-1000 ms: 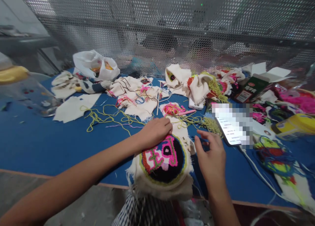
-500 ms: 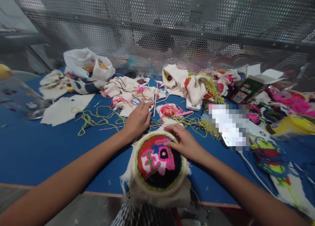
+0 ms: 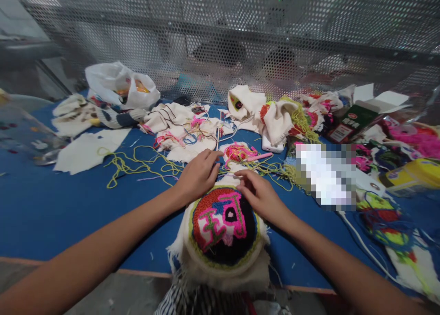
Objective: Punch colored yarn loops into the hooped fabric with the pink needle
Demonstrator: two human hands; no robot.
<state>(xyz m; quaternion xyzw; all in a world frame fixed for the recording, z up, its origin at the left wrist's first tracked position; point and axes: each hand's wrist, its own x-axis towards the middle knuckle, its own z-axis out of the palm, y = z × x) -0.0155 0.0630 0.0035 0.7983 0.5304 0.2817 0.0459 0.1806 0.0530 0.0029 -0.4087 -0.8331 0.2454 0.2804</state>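
A round embroidery hoop (image 3: 225,228) holds cream cloth with a punched yarn design in red, black, pink and green, and its cloth edges are frayed. It rests at the table's front edge. Beyond its upper left rim is my left hand (image 3: 199,173), fingers bent and thumb apart from the index finger. My right hand (image 3: 259,191) lies at the hoop's upper right rim, its fingers loosely curled and apart. Yellow-green yarn (image 3: 151,161) runs across the table behind both hands. Just past the fingertips are a pink pen-like tool (image 3: 259,157) and a red-pink yarn patch (image 3: 237,152).
Cream cloth pieces (image 3: 182,127) and a white plastic bag (image 3: 120,84) lie toward the back left. On the right are a blurred-out bright device (image 3: 325,175), a green box (image 3: 355,120), a yellow package (image 3: 412,175) and yarn bundles (image 3: 385,219). A perforated metal screen (image 3: 206,26) stands behind.
My right hand has drawn back from the hoop's design to its upper rim, fingers more curled. My left hand has shifted right and slightly down, closer to the right.
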